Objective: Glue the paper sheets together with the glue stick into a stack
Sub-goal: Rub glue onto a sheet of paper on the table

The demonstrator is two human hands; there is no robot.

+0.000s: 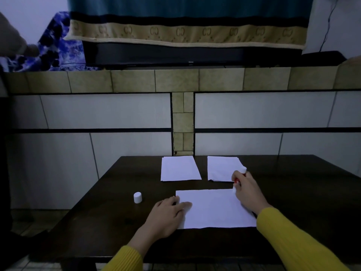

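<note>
A white paper sheet [214, 209] lies on the dark table [117, 222] in front of me. My left hand [168, 214] rests flat on its left edge, fingers straight. My right hand [248, 189] grips a red and white glue stick [239, 178], whose lower tip touches the sheet's far right corner. The white glue cap [137, 197] stands on the table to the left. Farther back lie two piles of white paper, one at the left [178, 168] and one at the right [222, 168].
The table's far edge meets a tiled wall [125, 112] with a ledge [175, 80]. A dark TV [175, 53] under a draped cloth stands on the ledge. The table's front edge runs near my yellow sleeves.
</note>
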